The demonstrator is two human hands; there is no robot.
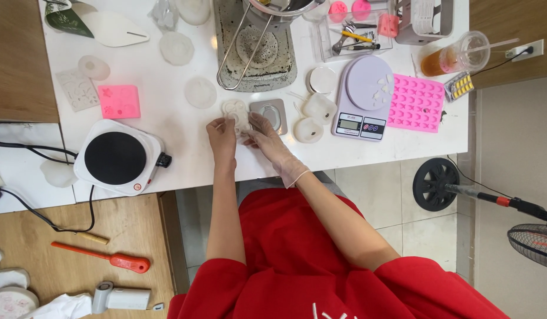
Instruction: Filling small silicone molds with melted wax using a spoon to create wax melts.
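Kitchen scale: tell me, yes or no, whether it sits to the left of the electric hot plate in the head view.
No. The kitchen scale sits far right of the electric hot plate, with both hands between them.

- A white hot plate (118, 157) with a black round top sits on the white table (185, 159).
- Up and just beyond the hot plate lies a pink square mould (119, 101).
- Far right of the hot plate stands a lilac kitchen scale (362, 97) (white bits on its pan).
- Beyond the scale: a pink tray mould (416, 103).
- Below the hot plate, an orange-handled tool (102, 257) lies on wood.
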